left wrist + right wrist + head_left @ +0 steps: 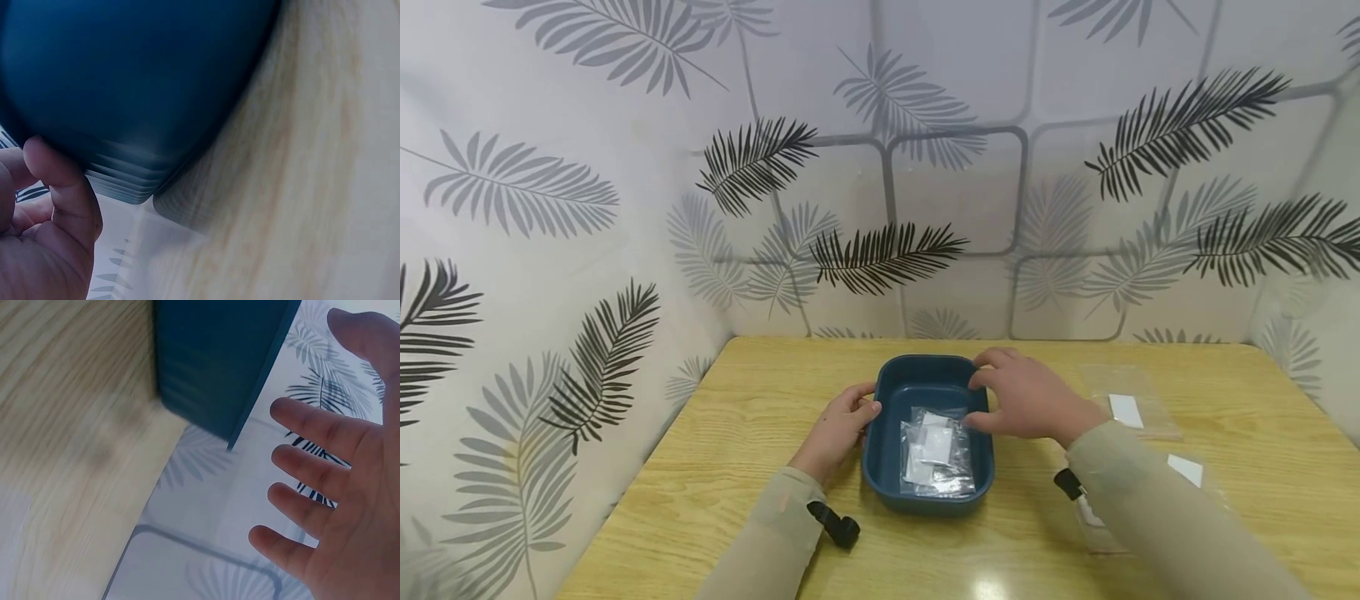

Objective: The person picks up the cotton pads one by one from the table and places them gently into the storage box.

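1. The tub (pixel 927 505) was seen on the table (pixel 737 408), directly between the two hands, its long axis pointed away from the person.
2. The tub was held at its left rim by the left hand (pixel 838 429); fingers and thumb were bent there, as could also be made out in the left wrist view.
3. The right hand (pixel 1030 396) was spread wide, with nothing held. It was poised by the right rim, thumb and fingers reaching over that edge in the head view; a gap was left between fingers and outer wall in the right wrist view.
4. The key relation was judged to be that between the right hand and the pile (pixel 936 446) of clear bags with white inserts. The pile was placed in the tub's nearer part, to the left of the right hand and on the person's side of its fingertips. It was closest to the right thumb; the left hand was separated from it by the tub's left wall.
5. To the right of the tub, well apart from it, a far bag (pixel 1125 411) was laid flat beyond the right sleeve (pixel 1165 508), and a middle bag (pixel 1185 469) was partly covered by that sleeve. Both were nearer to the right arm than to the left.
6. More clear plastic (pixel 1102 542) was shown on the sleeve's near side; whether it was a separate bag could not be told.
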Motion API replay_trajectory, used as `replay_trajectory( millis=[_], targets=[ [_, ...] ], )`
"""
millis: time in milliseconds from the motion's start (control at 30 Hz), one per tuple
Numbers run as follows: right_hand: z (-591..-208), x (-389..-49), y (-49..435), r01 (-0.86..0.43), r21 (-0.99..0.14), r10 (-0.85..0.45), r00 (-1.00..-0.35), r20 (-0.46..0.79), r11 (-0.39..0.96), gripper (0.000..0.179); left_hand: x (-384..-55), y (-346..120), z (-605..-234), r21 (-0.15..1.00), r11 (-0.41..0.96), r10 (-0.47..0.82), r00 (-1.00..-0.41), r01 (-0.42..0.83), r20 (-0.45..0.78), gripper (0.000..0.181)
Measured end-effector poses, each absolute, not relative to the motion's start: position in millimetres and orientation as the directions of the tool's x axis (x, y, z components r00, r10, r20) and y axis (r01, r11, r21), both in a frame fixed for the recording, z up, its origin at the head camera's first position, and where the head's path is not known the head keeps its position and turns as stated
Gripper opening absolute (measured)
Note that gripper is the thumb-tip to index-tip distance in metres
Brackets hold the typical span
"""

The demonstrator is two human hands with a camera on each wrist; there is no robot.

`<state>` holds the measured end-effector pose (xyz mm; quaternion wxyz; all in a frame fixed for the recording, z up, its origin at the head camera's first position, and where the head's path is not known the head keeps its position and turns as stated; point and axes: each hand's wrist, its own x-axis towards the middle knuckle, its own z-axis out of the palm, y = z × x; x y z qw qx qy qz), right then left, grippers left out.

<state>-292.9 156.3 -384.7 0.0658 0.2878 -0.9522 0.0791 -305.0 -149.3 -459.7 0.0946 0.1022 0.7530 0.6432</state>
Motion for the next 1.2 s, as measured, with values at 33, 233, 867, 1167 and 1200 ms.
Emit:
replay_trajectory(
  millis=[33,233,867,1167,1200],
  targets=[
    [-385,-293,159,-0.556,-0.119,-0.534,-0.828,0.172,0.823,0.053,-305,-150,-460,0.988,0.151,0.275,-0.961,0.031,-0.012,0.046],
    [-383,-293,174,-0.543,-0.156,-0.517,-0.837,0.181,0.825,0.053,-304,-149,-460,0.989,0.143,0.28,-0.96,0.028,-0.013,0.045],
    [-395,-262,235,-0.544,-0.154,-0.513,-0.834,0.202,0.825,0.041,-304,-150,-460,0.987,0.155,0.282,-0.959,0.031,-0.014,0.046],
    [-419,-241,265,-0.551,-0.127,-0.533,-0.832,0.151,0.825,0.054,-304,-150,-459,0.986,0.162,0.27,-0.963,0.036,-0.009,0.046],
    [-421,-238,268,-0.553,-0.129,-0.536,-0.832,0.145,0.823,0.054,-304,-150,-460,0.986,0.165,0.27,-0.963,0.037,-0.009,0.046]
  ],
)
